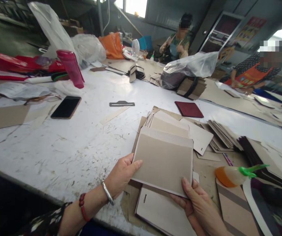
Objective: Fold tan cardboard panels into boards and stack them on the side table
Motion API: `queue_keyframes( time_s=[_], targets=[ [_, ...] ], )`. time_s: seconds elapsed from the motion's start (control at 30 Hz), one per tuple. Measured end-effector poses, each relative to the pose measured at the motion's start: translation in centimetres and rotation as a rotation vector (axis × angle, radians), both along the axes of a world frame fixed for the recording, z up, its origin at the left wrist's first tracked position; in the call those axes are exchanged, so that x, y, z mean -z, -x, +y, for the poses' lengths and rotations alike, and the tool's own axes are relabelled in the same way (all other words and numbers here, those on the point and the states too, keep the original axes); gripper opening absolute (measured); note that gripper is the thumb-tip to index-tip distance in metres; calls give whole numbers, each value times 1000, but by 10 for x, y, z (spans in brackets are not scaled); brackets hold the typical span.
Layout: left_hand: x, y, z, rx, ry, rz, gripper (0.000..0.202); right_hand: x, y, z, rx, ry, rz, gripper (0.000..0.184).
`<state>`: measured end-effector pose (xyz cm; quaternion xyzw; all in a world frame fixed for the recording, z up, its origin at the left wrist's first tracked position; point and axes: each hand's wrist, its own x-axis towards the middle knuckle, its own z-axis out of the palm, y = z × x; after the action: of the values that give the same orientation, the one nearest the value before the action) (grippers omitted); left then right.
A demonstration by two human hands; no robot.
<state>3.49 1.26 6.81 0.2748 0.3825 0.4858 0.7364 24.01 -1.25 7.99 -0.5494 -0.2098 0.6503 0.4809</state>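
Both my hands hold a tan cardboard panel (164, 160) above the near edge of the white table (82, 147). My left hand (121, 175) grips its lower left corner, thumb on top. My right hand (197, 203) pinches its lower right edge. Under the panel lies another flat board with a small slot (160, 211). Behind it, several similar cardboard pieces (172, 126) are stacked and fanned out.
A glue bottle with a green nozzle (236, 173) lies to the right, near dark-edged boards (259, 154). A maroon cover (189, 109), a metal ruler piece (122, 104), a black phone (66, 107) and a pink bottle (70, 68) sit farther off. Two other people work at the far side.
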Motion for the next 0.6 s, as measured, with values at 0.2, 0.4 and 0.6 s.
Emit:
queue_keyframes(
  time_s=[0.2,0.4,0.6],
  targets=[
    [-12,-1,21,139,50,106,33,-9,0,18,36,-94,-30,32],
    [-17,0,25,185,2,127,29,-7,1,19,32,-116,-46,39],
    [-13,3,22,215,-56,133,32,-4,5,12,25,-143,-56,43]
  ],
)
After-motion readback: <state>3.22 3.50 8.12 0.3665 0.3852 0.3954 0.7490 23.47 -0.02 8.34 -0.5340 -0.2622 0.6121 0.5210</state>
